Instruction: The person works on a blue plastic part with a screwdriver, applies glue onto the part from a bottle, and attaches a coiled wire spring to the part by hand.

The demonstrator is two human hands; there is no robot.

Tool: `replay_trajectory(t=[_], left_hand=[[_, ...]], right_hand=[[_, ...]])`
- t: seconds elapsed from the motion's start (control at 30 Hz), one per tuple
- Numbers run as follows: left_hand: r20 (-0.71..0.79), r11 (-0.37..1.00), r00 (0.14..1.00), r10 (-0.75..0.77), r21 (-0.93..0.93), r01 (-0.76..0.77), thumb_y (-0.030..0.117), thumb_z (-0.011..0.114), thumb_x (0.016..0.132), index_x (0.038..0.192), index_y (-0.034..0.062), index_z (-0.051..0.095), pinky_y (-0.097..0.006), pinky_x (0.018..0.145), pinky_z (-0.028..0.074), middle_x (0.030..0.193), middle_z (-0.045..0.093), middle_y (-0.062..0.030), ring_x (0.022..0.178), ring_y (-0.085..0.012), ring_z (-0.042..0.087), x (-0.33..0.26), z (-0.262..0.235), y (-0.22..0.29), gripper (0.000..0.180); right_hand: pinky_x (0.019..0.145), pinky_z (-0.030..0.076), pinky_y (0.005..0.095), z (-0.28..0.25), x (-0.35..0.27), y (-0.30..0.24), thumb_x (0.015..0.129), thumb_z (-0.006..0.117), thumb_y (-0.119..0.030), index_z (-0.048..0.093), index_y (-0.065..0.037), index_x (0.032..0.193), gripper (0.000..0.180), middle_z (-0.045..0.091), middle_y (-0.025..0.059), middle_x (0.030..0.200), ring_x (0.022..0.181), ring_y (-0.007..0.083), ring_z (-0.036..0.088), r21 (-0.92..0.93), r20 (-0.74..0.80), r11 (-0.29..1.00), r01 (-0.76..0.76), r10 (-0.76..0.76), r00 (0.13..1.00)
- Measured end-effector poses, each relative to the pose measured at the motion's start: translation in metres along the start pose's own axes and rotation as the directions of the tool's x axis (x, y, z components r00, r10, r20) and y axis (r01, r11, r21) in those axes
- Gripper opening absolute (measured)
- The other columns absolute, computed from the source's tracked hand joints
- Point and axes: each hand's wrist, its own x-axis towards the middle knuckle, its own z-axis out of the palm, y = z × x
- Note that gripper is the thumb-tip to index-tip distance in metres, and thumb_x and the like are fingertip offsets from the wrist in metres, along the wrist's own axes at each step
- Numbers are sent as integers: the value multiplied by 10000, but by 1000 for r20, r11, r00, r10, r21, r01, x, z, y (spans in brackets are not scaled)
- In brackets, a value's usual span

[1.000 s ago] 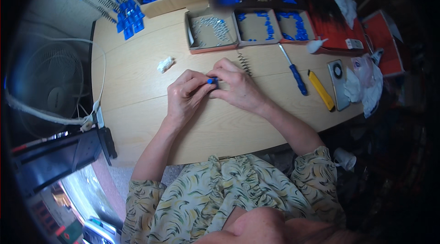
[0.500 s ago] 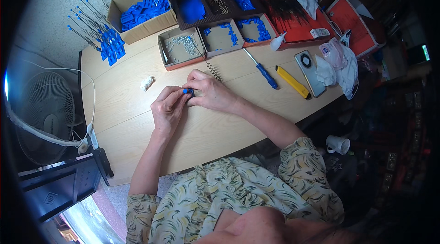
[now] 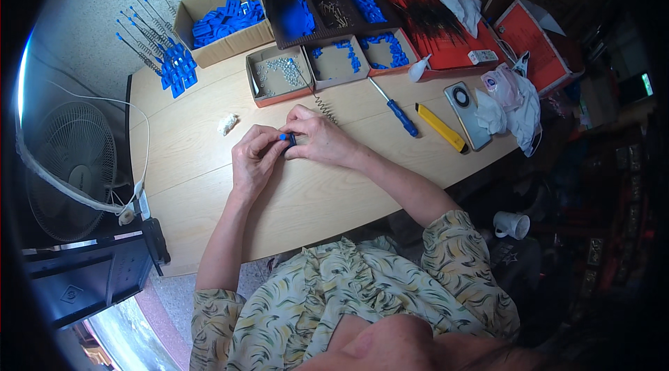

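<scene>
Blue part [image 3: 283, 137] stayed pinched between left hand [image 3: 255, 156] and right hand [image 3: 322, 141] fingers; no change, fitting continued above desk [image 3: 195, 155].

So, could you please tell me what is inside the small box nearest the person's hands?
The small box holds a scatter of tiny silvery metal parts; a coiled spring trails over its edge. Their exact kind is too small to tell.

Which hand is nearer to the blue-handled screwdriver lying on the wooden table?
Right. The right hand lies just left of the blue-handled screwdriver, with bare table between; the left hand sits farther left, beyond the right hand.
</scene>
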Motion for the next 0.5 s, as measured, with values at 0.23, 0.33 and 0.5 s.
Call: replay_trajectory(t=[0.23,0.33,0.5], left_hand=[[16,995,998,-58,-85,60,11,768,847,979,12,754,-274,720,562,950,692,-83,814,-146,691,1,1,1,133],[-13,994,998,-57,-92,55,8,752,853,966,4,744,-267,714,556,948,681,-79,805,-138,684,-3,1,1,113],[-9,1000,1000,-22,20,22,20,726,846,908,-6,705,-256,660,518,919,660,-71,731,-122,633,1,-4,13,70]], right_hand=[[894,533,365,-3,-2,-3,738,832,-134,700,17,1107,420,608,128,1059,985,262,638,-56,-7,998,1,-1,1000],[852,538,386,-27,-4,-11,812,762,-103,696,7,1081,298,655,149,1031,951,296,663,-59,-135,998,32,-40,990],[800,541,414,-134,14,32,868,680,-42,707,1,1014,155,685,174,935,881,343,683,-450,-589,866,-220,-103,801]])
